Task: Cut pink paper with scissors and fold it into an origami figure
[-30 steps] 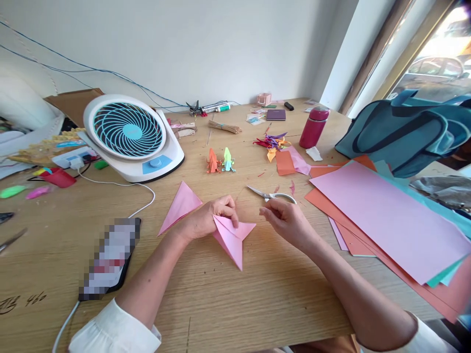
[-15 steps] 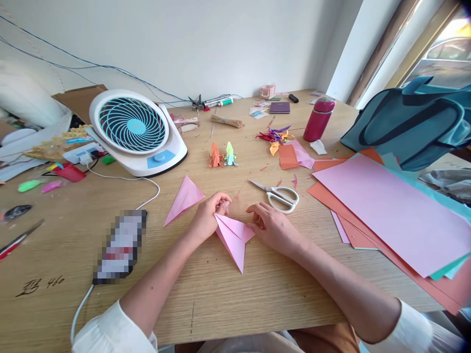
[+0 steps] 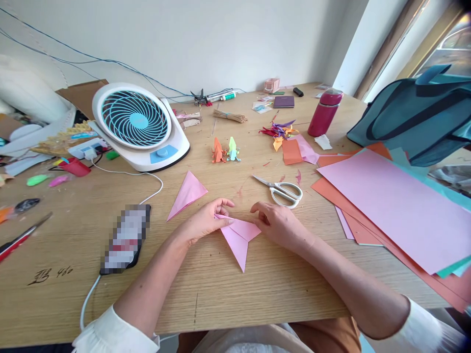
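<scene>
A piece of pink folded paper [image 3: 239, 240] lies near the table's front, one point toward me and the others toward my hands. My left hand [image 3: 209, 219] pinches its upper left corner, thumb pressed on top and fingers curled at the far side. At the right corner, my right hand [image 3: 277, 223] has its fingers bent in against the paper's tip; the fingertips are partly hidden. A second pink folded paper triangle [image 3: 187, 193] rests beyond my left hand. Scissors [image 3: 285, 192] with white handles lie behind my right hand, blades pointing left.
A white fan [image 3: 138, 122] stands at back left, with a phone [image 3: 125, 240] on a cable nearer me. Orange and green origami figures [image 3: 225, 150] sit mid-table. Coloured sheets [image 3: 397, 206], a red bottle [image 3: 326, 113] and a teal bag [image 3: 415, 113] are at right.
My left thumb has come onto the top of the pink paper, near its upper left corner. My right hand stays by the right tip. The whole view has shifted slightly.
</scene>
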A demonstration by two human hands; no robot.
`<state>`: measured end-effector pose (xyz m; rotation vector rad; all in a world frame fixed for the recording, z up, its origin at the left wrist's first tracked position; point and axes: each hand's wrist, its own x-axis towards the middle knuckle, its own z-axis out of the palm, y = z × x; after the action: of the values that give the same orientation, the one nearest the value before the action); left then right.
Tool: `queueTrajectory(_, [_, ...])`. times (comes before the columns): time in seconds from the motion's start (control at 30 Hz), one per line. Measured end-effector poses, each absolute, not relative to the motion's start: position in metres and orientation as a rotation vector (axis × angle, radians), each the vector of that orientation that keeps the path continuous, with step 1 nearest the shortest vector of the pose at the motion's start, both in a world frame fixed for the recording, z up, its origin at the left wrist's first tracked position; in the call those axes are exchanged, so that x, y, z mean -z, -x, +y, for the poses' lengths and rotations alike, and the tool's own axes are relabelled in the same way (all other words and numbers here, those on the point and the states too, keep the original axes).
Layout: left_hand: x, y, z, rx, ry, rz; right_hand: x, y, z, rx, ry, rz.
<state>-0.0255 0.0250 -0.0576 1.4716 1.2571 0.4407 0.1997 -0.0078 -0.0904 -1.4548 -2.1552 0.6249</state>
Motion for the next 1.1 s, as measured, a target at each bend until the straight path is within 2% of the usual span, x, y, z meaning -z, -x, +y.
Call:
queueTrajectory(0.23, [0.075, 0.019, 0.03, -0.739, -1.305, 1.245, 0.09, -0.2, -0.009, -0.614, 1.389, -2.2])
queueTrajectory(0.43, [0.077, 0.015, 0.025, -0.883, -1.648, 1.352, 0.086, -0.2, -0.012, -0.605, 1.257, -2.018])
queueTrajectory(0.57, [0.079, 0.011, 0.022, -0.897, -1.684, 1.369, 0.086, -0.199, -0.015, -0.706, 1.159, -2.146])
queueTrajectory(0.77, [0.091, 0.009, 0.021, -0.828, -1.433, 1.257, 0.094, -0.195, -0.012, -0.735, 1.162, -2.214])
queueTrajectory(0.9, [0.096, 0.009, 0.02, -0.742, -1.496, 1.299, 0.093, -0.197, -0.011, -0.748, 1.134, -2.224])
queueTrajectory(1.1, [0.102, 0.005, 0.022, -0.815, -1.547, 1.393, 0.086, -0.206, -0.01, -0.841, 1.109, -2.269])
